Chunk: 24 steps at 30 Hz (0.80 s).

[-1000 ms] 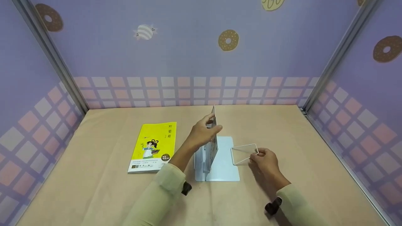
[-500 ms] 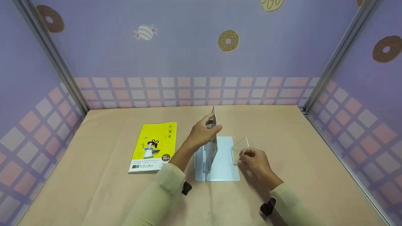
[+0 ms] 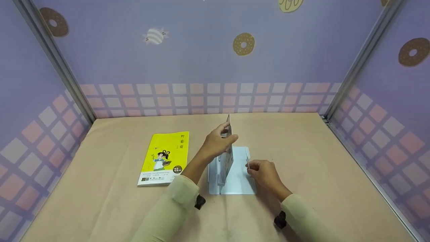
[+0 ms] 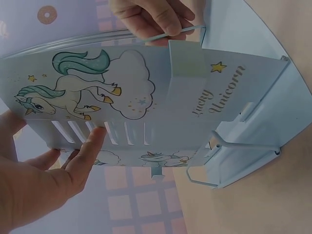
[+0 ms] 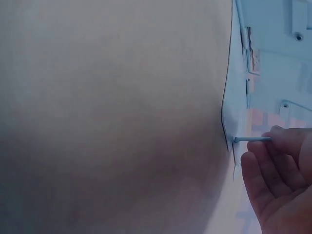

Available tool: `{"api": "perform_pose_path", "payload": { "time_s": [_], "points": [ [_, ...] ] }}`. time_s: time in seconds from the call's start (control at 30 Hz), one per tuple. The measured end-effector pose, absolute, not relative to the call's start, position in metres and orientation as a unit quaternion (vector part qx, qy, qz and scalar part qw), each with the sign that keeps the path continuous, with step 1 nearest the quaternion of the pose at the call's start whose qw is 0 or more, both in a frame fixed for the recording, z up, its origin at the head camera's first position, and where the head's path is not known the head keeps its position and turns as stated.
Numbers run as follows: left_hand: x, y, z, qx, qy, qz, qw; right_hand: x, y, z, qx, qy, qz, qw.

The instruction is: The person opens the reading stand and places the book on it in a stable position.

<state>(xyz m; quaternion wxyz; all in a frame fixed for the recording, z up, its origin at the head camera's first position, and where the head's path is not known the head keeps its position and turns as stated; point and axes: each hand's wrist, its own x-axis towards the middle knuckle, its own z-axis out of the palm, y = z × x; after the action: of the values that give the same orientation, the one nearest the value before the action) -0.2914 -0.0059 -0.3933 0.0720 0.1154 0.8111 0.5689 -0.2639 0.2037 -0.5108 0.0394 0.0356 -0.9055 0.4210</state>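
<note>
Left grip (image 4: pixel 51 183) on "Lucky Unicorn" panel (image 4: pixel 165 107)

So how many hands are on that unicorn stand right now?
2. The left hand grips the raised unicorn panel; the right hand pinches the thin wire frame by the pale blue base's right edge, as the head view shows.

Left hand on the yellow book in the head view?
No, the left hand holds the upright panel, while the yellow book lies flat on the table.
</note>
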Motion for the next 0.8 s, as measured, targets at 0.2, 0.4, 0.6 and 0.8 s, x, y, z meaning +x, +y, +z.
{"api": "perform_pose_path", "payload": {
  "time_s": [0.2, 0.4, 0.6, 0.8],
  "points": [
    [-0.29, -0.003, -0.393, 0.115, 0.815, 0.564, 0.07, -0.266, 0.193, -0.512, 0.06, -0.923, 0.374, 0.063],
    [-0.29, -0.001, -0.393, 0.123, 0.82, 0.555, 0.068, -0.268, 0.188, -0.512, 0.087, -0.941, 0.317, 0.079],
    [-0.291, 0.008, -0.394, 0.12, 0.832, 0.539, 0.052, -0.267, 0.186, -0.509, 0.091, -0.947, 0.299, 0.076],
    [-0.291, 0.026, -0.396, 0.106, 0.864, 0.49, 0.039, -0.268, 0.188, -0.513, 0.098, -0.944, 0.305, 0.08]
  ]
}}
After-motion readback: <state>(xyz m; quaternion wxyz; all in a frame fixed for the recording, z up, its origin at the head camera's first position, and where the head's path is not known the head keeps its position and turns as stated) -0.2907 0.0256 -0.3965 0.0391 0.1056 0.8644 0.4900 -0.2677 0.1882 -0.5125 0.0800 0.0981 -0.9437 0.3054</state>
